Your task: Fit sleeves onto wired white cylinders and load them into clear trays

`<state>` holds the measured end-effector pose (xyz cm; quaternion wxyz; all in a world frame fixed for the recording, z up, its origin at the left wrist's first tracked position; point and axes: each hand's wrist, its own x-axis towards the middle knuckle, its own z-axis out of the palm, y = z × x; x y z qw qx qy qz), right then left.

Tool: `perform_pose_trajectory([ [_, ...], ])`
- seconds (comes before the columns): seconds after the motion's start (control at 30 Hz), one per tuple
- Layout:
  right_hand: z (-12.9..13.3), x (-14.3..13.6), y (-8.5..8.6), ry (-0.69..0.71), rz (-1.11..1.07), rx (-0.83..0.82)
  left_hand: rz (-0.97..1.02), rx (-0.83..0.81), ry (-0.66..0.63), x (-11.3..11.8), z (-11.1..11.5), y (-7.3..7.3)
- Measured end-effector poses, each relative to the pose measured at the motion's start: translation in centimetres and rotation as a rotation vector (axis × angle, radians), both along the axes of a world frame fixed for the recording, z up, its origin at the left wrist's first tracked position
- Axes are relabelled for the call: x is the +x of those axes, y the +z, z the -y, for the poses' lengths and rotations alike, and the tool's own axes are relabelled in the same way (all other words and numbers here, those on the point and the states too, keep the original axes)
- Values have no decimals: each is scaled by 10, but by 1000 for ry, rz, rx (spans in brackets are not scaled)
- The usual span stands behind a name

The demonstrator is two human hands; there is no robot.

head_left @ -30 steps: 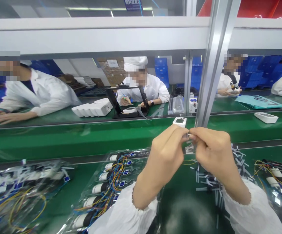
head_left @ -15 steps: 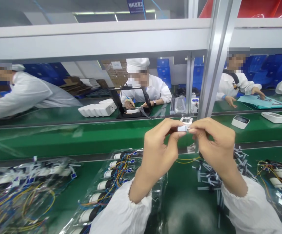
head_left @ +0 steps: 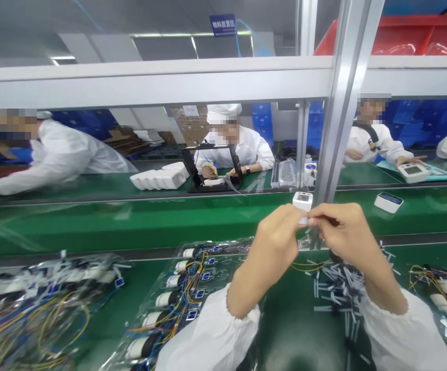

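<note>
My left hand is raised above the green bench, its fingers pinched on a small pale piece. From the right, my right hand meets it fingertip to fingertip, closed in a pinch at the piece's edge; what its fingers hold is too small to make out. Yellow wires show below the hands. Under my right forearm lies a pile of short grey strips. To the left, white-and-black cylinders with wires lie in a row on clear plastic.
More wired parts lie at the left, others at the right. A metal post rises beyond my hands. White devices sit on the green belt. Co-workers in white sit or lean across it.
The view has tilted up slightly. My hands have moved a little right, and my left hand has turned, covering more of the piece. A co-worker at the right now holds a white device.
</note>
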<state>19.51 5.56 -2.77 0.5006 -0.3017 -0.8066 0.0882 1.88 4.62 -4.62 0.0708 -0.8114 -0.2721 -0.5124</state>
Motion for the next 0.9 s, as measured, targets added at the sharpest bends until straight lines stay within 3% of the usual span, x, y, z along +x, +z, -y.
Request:
perform_pose_trajectory([
  [0.13, -3, 26, 6, 101, 112, -253, -44, -69, -15, 11, 2, -7],
  [0.27, -1, 37, 10, 149, -96, -323, 111, -378, -84, 18, 8, -1],
  [0.33, 0, 36, 10, 99, -267, -272, 14, -564, -97, 16, 9, 7],
  [0.43, -1, 33, 9, 10, -431, -243, -319, -837, -148, 7, 7, 24],
  [0.5, -3, 33, 9, 0, -446, -277, -470, -956, -131, -5, 5, 34],
  [0.63, -7, 40, 8, 36, -269, -363, -554, -942, -4, -40, 14, 50],
  [0.77, -4, 34, 4, 105, 20, -369, -559, -995, 118, -83, 53, 67],
  [0.9, 15, -6, -11, 281, 203, -414, -546, -1038, 317, -126, 101, 78],
])
